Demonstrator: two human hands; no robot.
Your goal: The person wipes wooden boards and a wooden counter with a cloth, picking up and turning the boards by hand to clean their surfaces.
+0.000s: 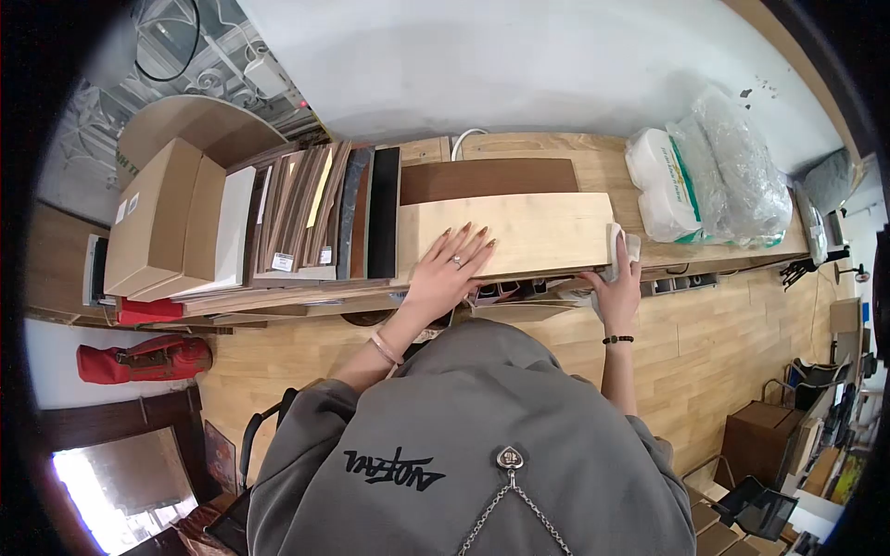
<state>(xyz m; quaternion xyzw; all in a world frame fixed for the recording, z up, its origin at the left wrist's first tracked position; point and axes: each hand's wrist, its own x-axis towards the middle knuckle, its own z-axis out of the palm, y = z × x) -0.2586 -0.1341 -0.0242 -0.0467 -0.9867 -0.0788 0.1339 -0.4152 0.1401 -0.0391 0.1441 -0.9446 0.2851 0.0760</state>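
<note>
A pale wooden board lies at the front of the long wooden table, partly over a dark brown board. My left hand rests flat on the pale board's left half, fingers spread. At the board's right end, my right hand grips a whitish cloth against the edge. Part of the cloth is hidden behind the fingers.
Upright panels and a cardboard box stand at the left of the table. Plastic-wrapped white rolls sit at the right. A red bag is at the lower left, and chairs are at the lower right.
</note>
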